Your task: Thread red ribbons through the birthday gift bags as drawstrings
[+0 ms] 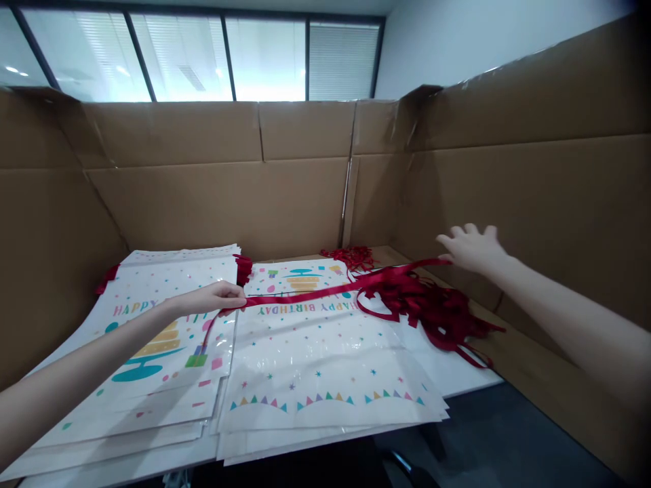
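Note:
My left hand (224,296) is closed in a pinch on a red ribbon (315,293), and a short tail hangs below the fingers. The ribbon stretches rightward across a white plastic sheet printed "HAPPY BIRTHDAY" (325,352). Its line runs over a tangled heap of dark red ribbons (432,298) toward my right hand (470,249). That hand is raised above the heap with its fingers spread; a ribbon end lies at its lower edge, and whether it touches cannot be made out. Beneath my left forearm is another stack of printed sheets (167,400).
Tall cardboard walls (213,203) enclose the back and both sides of the white table (458,376). Thin red ribbon scraps (350,257) lie at the back. More red ribbon (244,269) sticks out by the left stack. Below the front edge shows a dark chair part (407,468).

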Demonstrator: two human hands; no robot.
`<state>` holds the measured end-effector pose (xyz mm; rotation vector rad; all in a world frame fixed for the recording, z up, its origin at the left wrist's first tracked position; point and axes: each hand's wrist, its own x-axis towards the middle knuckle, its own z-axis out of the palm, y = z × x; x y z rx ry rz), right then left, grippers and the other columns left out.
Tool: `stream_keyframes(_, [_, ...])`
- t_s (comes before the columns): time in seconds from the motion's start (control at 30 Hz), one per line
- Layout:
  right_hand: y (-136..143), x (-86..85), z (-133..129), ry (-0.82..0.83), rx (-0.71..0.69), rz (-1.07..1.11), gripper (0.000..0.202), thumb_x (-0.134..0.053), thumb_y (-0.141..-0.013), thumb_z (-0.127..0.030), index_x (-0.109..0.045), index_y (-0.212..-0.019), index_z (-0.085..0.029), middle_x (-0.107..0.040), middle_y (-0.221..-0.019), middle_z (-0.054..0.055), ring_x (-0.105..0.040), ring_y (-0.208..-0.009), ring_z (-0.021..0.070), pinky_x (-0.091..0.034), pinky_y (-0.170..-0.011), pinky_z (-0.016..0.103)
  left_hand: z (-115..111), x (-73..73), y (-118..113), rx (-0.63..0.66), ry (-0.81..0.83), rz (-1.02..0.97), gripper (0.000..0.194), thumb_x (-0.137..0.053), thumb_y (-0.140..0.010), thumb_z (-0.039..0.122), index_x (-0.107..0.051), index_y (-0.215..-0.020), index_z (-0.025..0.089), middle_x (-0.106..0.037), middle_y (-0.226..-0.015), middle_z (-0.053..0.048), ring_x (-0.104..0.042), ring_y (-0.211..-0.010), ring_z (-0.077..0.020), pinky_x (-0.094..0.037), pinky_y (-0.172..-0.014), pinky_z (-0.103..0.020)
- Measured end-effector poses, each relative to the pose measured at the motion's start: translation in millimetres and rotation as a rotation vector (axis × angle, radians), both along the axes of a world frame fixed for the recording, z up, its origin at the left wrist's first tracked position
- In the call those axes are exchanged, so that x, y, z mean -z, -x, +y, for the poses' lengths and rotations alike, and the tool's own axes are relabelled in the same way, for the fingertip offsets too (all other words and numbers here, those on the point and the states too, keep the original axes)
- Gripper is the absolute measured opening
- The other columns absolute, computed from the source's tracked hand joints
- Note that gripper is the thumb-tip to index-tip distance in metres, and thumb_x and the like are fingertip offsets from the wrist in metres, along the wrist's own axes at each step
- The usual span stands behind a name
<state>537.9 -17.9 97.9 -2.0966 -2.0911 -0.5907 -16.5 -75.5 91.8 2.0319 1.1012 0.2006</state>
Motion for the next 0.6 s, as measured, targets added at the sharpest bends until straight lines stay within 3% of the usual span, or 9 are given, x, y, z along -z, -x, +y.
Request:
stream_keyframes(0.03, [17,3.4,-2,-0.074,-0.04,-0.021,0.046,-0.054,-0.082,-0.048,-0.066,-0.104,-0.009,-0.056,-0.109,0.028,-0.049,-0.102,0.0349,-0.033,-0.077,0.048,2,1.4,-11,0.025,-0.011,-0.019,0.039,-0.05,-0.082,0.054,-0.052,-0.071,0.016,-0.044,-0.057,0.003,-0.038,-0.048,-0.0079,-0.028,-0.045,-0.02])
stream_keyframes(0.1, [67,12.4,-8,-0.036,-0.222,0.088,0.044,-0.056,-0.082,-0.045,-0.06,-0.116,-0.017,-0.057,-0.112,0.02,-0.049,-0.105,0.0342,-0.036,-0.082,0.049,5,3.7,-36,0.068,-0.011,-0.05,0.039,-0.049,-0.083,0.053,-0.053,-0.072,0.016,-0.046,-0.056,0.003,-0.04,-0.048,-0.0082,-0.031,-0.046,-0.02])
stream_keyframes(0.23, [183,33.0,-30,0.167,-0.836,0.608,0.051,-0.041,-0.09,-0.047,-0.04,-0.134,-0.021,-0.052,-0.123,0.013,-0.051,-0.107,0.024,-0.041,-0.089,0.041,11,10.9,-90,0.126,-0.03,-0.075,0.038,-0.051,-0.081,0.05,-0.056,-0.068,0.015,-0.042,-0.05,0.004,-0.038,-0.043,-0.0073,-0.029,-0.041,-0.019])
stream_keyframes(0.33, [242,44.2,-48,0.455,-1.034,0.882,0.059,-0.036,-0.092,-0.051,-0.024,-0.142,-0.024,-0.06,-0.109,0.01,-0.06,-0.086,0.018,-0.048,-0.076,0.034,13,19.6,-124,0.115,-0.088,-0.11,0.027,-0.053,-0.079,0.038,-0.058,-0.067,0.014,-0.048,-0.052,0.002,-0.039,-0.042,-0.0069,-0.029,-0.039,-0.019])
stream_keyframes(0.4, [257,49.3,-53,0.556,-1.036,0.973,0.06,-0.032,-0.092,-0.055,-0.022,-0.142,-0.022,-0.063,-0.096,0.007,-0.059,-0.067,0.0146,-0.048,-0.065,0.03,13,24.4,-141,0.089,-0.113,-0.132,0.017,-0.052,-0.075,0.027,-0.06,-0.068,0.014,-0.055,-0.059,0.0,-0.043,-0.044,-0.0073,-0.029,-0.038,-0.019])
stream_keyframes(0.47, [256,53.8,-53,0.531,-0.997,1.003,0.058,-0.028,-0.092,-0.056,-0.028,-0.138,-0.021,-0.064,-0.088,0.006,-0.056,-0.059,0.0133,-0.047,-0.062,0.03,13,26.8,-152,0.055,-0.126,-0.134,0.014,-0.049,-0.071,0.02,-0.06,-0.065,0.014,-0.053,-0.054,0.001,-0.043,-0.043,-0.008,-0.029,-0.038,-0.02])
stream_keyframes(0.6, [229,59.7,-49,0.41,-0.934,0.87,0.047,-0.025,-0.094,-0.052,-0.051,-0.115,-0.02,-0.063,-0.081,0.005,-0.058,-0.071,0.0177,-0.045,-0.069,0.033,13,27.3,-164,0.057,-0.11,-0.133,0.015,-0.049,-0.072,0.02,-0.059,-0.063,0.013,-0.041,-0.043,0.004,-0.04,-0.04,-0.0078,-0.03,-0.039,-0.02])
